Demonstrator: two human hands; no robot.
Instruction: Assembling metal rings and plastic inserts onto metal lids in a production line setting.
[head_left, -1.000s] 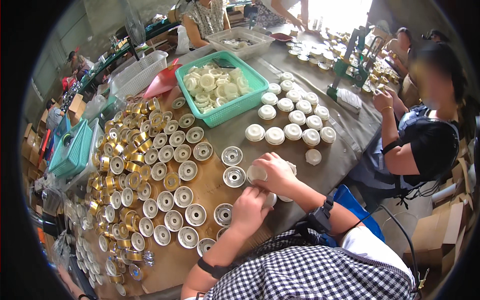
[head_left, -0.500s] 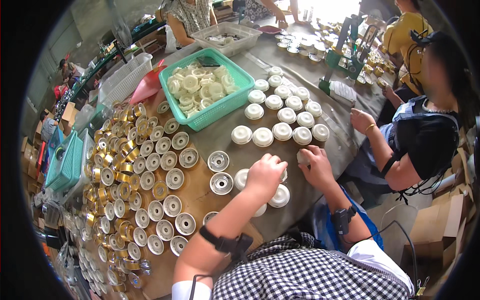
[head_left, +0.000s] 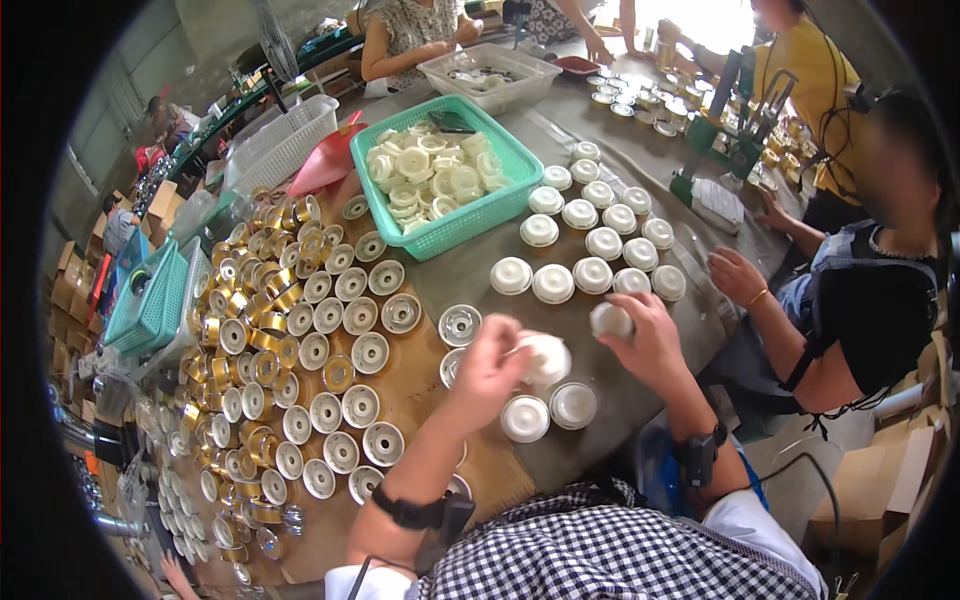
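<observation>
My left hand [head_left: 486,372], a little blurred, has its fingers closed at the edge of a white-capped round piece [head_left: 546,360], which is smeared too. My right hand [head_left: 648,338] pinches a white round cap [head_left: 611,320] between thumb and fingers, tilted above the grey cloth. Just below the hands sit two white-capped pieces, one [head_left: 525,418] beside the other [head_left: 574,405]. Beyond them, several more capped pieces [head_left: 553,283] stand in rows. By my left wrist, an uncapped metal ring with a white inside [head_left: 460,326] lies face up; another is partly hidden by the hand.
Many gold-sided rings [head_left: 283,297] are heaped at the left on brown board [head_left: 420,400]. A turquoise basket [head_left: 440,238] holds translucent white parts. A green hand press [head_left: 700,165] stands far right. A co-worker's hand [head_left: 738,276] is at the right table edge.
The view has shifted, so the table appears further right. My right hand now shows a cap tilted up in its fingers. My left hand has drawn back leftward, uncovering the capped piece at its fingertips.
</observation>
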